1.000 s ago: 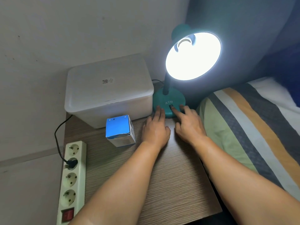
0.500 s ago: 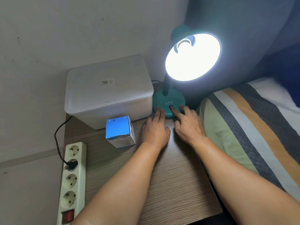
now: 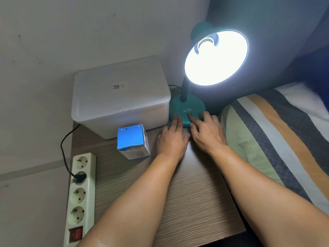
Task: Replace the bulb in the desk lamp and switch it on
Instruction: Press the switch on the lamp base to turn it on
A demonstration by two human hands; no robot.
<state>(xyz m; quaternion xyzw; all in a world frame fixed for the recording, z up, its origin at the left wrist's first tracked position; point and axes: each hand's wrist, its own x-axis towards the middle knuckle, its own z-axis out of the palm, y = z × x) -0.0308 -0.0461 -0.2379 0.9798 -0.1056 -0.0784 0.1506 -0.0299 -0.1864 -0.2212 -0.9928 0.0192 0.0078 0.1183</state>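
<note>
Teal lamp base (image 3: 187, 108) lit; both hands' grip released, fingertips (image 3: 190, 116) on it.

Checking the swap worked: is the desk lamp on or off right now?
On. The desk lamp shade glows bright white around the bulb.

Counted on table (image 3: 187, 202) — one desk lamp (image 3: 187, 111), one lit bulb (image 3: 206, 44), one white tub (image 3: 121, 97), one blue box (image 3: 132, 139), one power strip (image 3: 80, 198) — four sockets, one plug (image 3: 79, 176); two hands seen.
</note>
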